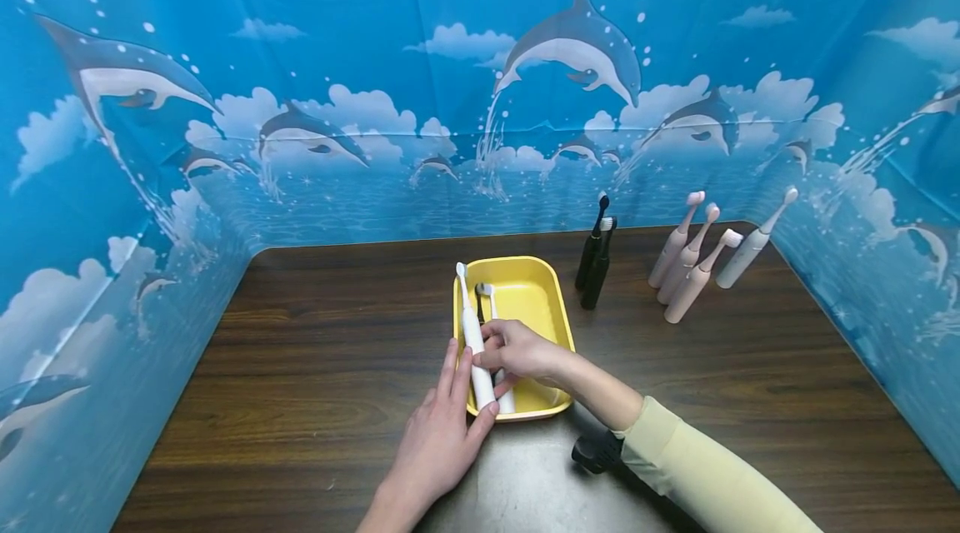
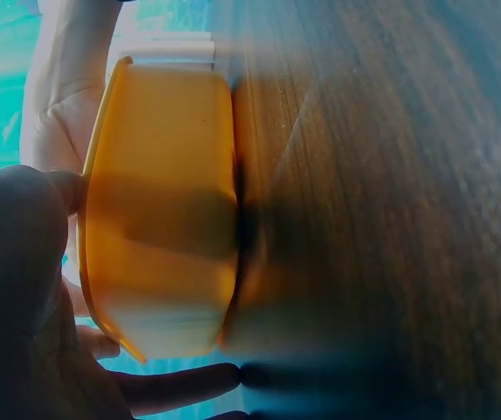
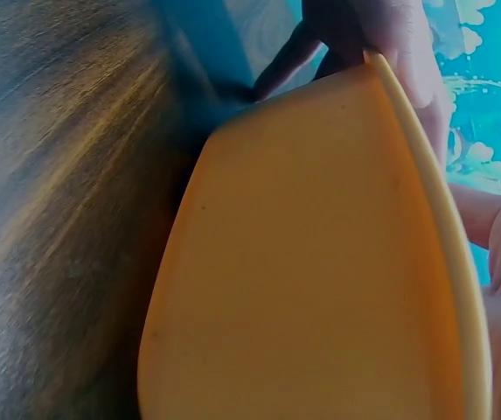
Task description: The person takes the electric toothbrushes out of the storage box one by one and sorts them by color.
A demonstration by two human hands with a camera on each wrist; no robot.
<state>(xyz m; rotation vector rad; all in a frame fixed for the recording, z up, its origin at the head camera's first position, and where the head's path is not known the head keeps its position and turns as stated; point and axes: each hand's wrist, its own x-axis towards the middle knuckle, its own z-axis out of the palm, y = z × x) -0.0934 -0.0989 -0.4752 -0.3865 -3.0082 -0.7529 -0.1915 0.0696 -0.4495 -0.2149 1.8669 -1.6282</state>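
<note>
With my right hand [image 1: 528, 350] I pinch the white toothbrush [image 1: 472, 335], which lies along the left side inside the yellow tray [image 1: 536, 304]. My left hand [image 1: 442, 437] has its fingers straight and the thumb spread apart, and it touches the near left corner of this tray. Next to it lie a second white toothbrush [image 1: 507, 403] and a black toothbrush [image 1: 480, 301]. On the brown surface [image 1: 337, 333], to the right, stand two dark toothbrushes [image 1: 597, 279], three pink toothbrushes [image 1: 687, 296] and one pale grey toothbrush [image 1: 742, 258].
</note>
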